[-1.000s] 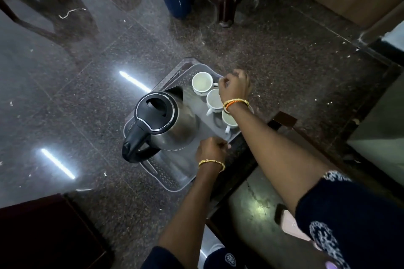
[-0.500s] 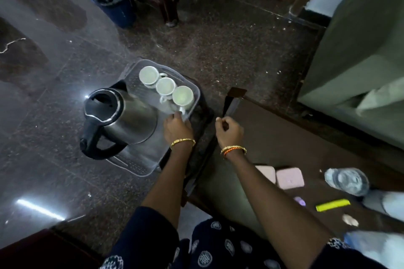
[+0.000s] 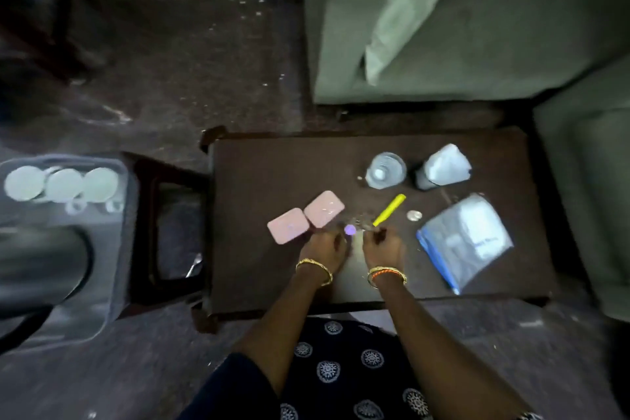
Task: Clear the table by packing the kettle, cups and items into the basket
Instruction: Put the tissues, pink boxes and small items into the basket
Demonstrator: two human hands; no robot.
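Yellow marker (image 3: 389,210) just ahead of right hand (image 3: 382,245), long axis slanting far-right — left hand (image 3: 326,246) farther; both hands' grasp indiscernible.

The kettle (image 3: 41,269) is cut off by the left edge and smeared by motion blur. The three cups (image 3: 63,184) are blurred to pale discs. The fingertips of the left hand (image 3: 324,247) and right hand (image 3: 381,245) cannot be made out, so what is touched or held cannot be told. The print on the plastic pouch (image 3: 465,242) is unreadable.
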